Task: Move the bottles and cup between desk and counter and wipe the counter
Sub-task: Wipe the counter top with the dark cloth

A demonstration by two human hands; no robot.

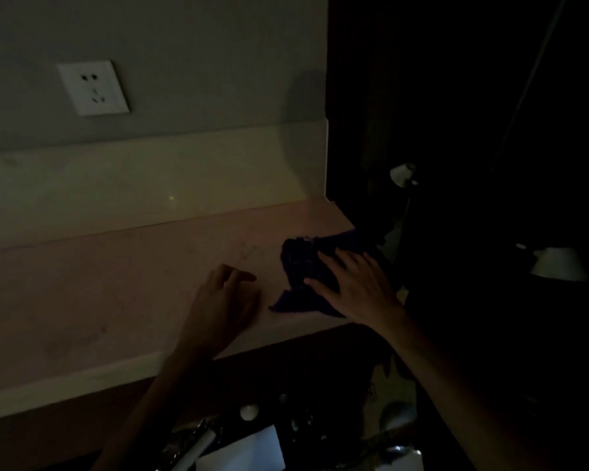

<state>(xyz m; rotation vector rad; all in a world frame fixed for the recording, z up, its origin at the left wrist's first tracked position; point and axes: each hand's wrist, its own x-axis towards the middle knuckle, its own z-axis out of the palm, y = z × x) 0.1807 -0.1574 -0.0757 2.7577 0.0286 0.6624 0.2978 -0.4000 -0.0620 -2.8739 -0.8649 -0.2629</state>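
One dark cloth (303,266) lies crumpled at the counter's (116,283) right end, soft and light (easy to push). We press our flat, open right hand (357,287) on it; our left hand (221,300), empty, rests loosely curled beside it.

Dim domestic room: pale counter (99,300) with raised backsplash (133,178) beyond the left hand (223,307); white wall socket (92,88) above.

counter (123,294): smooth, stone-like, slight sheen | cloth (300,263): dark, soft, crumpled fabric | socket (92,88): white plastic
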